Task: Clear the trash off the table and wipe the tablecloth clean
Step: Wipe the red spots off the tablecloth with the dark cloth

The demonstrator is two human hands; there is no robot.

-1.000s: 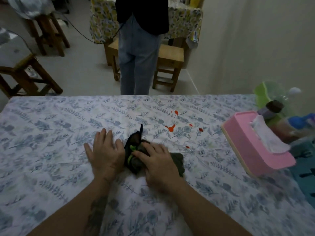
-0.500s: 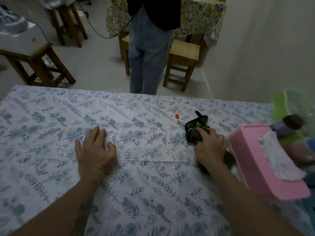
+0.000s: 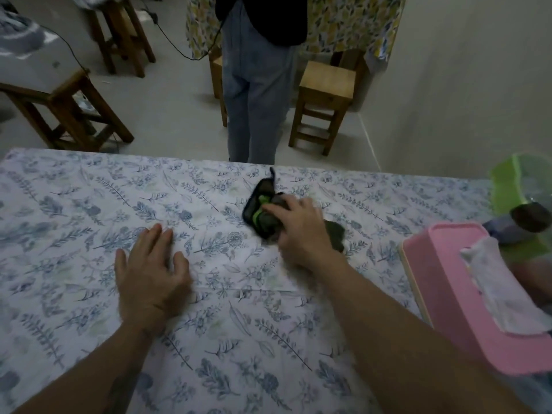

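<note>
Dark bunched wiping cloth with green trim [image 3: 263, 210] lies mid-table on the blue-leaf printed tablecloth [image 3: 74, 222], pressed under the right hand [image 3: 301, 231]. Judged soft, light, easily bunched; best held from above. Left hand [image 3: 149, 273] flat, fingers spread, bracing the fabric. Pink tissue box [image 3: 457, 297] nearby.

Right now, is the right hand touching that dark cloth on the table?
Touching. The head view shows the right hand pressed on top of the dark cloth, fingers over its bunched middle, while the left hand lies flat on the tablecloth.
</note>
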